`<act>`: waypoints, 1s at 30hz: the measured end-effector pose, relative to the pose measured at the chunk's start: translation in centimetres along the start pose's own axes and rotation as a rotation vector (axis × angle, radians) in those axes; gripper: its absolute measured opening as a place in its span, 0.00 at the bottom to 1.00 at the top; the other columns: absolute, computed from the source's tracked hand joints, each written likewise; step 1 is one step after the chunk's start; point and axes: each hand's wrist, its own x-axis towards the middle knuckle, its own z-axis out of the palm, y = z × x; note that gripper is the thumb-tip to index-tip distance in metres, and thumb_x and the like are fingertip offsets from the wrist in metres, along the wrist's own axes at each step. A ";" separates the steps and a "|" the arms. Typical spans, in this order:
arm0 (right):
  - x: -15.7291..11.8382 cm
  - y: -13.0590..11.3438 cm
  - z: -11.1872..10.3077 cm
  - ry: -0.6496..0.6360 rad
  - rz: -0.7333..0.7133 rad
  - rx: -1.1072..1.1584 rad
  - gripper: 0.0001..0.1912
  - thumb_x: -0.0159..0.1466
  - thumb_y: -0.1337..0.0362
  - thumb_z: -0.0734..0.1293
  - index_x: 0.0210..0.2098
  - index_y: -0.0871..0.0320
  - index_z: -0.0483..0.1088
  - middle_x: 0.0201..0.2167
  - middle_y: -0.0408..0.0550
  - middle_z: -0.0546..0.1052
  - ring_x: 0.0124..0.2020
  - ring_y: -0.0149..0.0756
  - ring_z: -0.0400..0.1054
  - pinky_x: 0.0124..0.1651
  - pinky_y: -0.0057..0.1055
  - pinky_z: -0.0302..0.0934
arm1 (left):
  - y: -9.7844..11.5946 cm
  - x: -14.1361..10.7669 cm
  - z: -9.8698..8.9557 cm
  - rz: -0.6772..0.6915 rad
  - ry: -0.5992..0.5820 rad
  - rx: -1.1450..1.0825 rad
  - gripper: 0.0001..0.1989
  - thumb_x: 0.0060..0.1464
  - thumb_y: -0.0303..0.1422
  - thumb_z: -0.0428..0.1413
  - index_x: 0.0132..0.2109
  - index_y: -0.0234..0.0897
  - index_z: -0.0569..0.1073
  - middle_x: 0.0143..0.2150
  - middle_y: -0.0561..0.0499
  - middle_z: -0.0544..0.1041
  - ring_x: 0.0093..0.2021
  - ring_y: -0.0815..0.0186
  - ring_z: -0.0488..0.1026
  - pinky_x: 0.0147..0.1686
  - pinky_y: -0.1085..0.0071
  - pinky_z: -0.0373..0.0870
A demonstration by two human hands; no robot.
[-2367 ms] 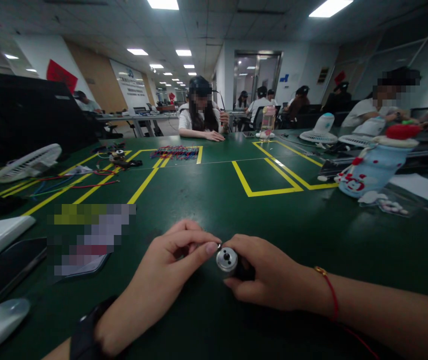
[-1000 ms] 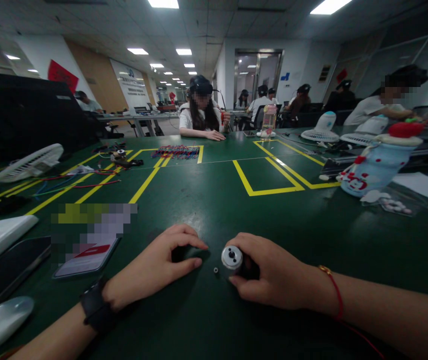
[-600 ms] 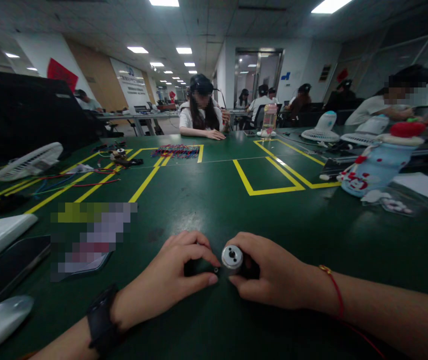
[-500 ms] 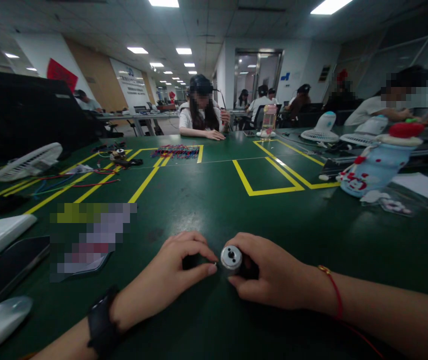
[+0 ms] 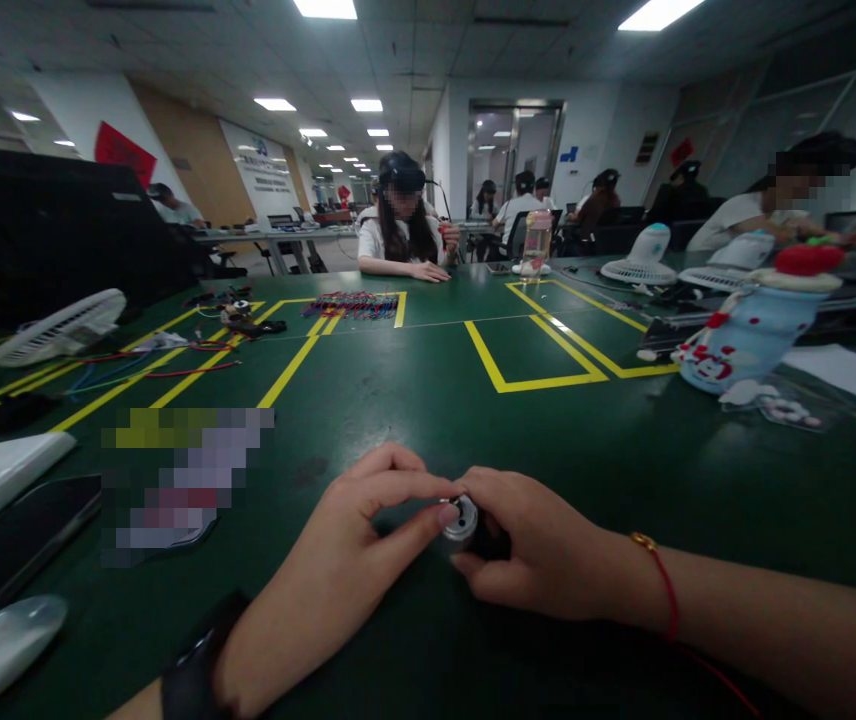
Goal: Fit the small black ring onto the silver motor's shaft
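My right hand (image 5: 529, 540) is closed around a small cylindrical motor (image 5: 462, 528) with a silver face and a dark body. Its round end, with dark holes in it, points up and toward me. From the left, my left hand (image 5: 375, 535) reaches over with thumb and forefinger pinched together at that end face. Between those fingertips is a tiny metal piece, too small and covered to name. The thumb hides part of the motor's face. Both hands are just above the green table (image 5: 368, 400).
Several jumper wires (image 5: 357, 304) lie in a bundle farther back. A computer mouse (image 5: 4, 645) and a pixelated packet (image 5: 188, 480) are on the left. At right stand a blue bottle (image 5: 758, 335) and fans (image 5: 642, 258). A person (image 5: 402, 220) sits opposite.
My left hand has moved right and slightly up, bringing its pinched fingertips from beside the motor onto its end face. The right hand keeps its hold and has barely shifted.
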 end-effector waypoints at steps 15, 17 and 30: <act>-0.1 -0.2 -0.2 0.004 0.022 0.054 0.16 0.54 0.67 0.68 0.43 0.58 0.66 0.35 0.44 0.70 0.32 0.33 0.61 0.33 0.29 0.55 | -2.4 -0.3 -0.7 -0.214 -0.015 -0.065 0.11 0.60 0.36 0.52 0.45 0.40 0.76 0.38 0.50 0.73 0.36 0.62 0.69 0.36 0.68 0.64; -0.1 -0.1 -0.3 0.007 0.018 0.058 0.16 0.55 0.67 0.68 0.43 0.58 0.66 0.35 0.44 0.70 0.32 0.33 0.61 0.34 0.29 0.55 | -3.1 -0.1 -1.0 -0.282 0.005 -0.117 0.10 0.59 0.36 0.53 0.44 0.40 0.77 0.34 0.52 0.73 0.34 0.63 0.69 0.33 0.70 0.63; -0.3 -0.2 -0.4 -0.002 0.029 0.075 0.15 0.55 0.68 0.68 0.43 0.58 0.66 0.36 0.44 0.70 0.32 0.32 0.61 0.34 0.29 0.56 | -5.7 0.2 -1.6 -0.403 0.152 -0.596 0.09 0.55 0.34 0.58 0.43 0.36 0.77 0.28 0.54 0.68 0.27 0.72 0.63 0.28 0.77 0.60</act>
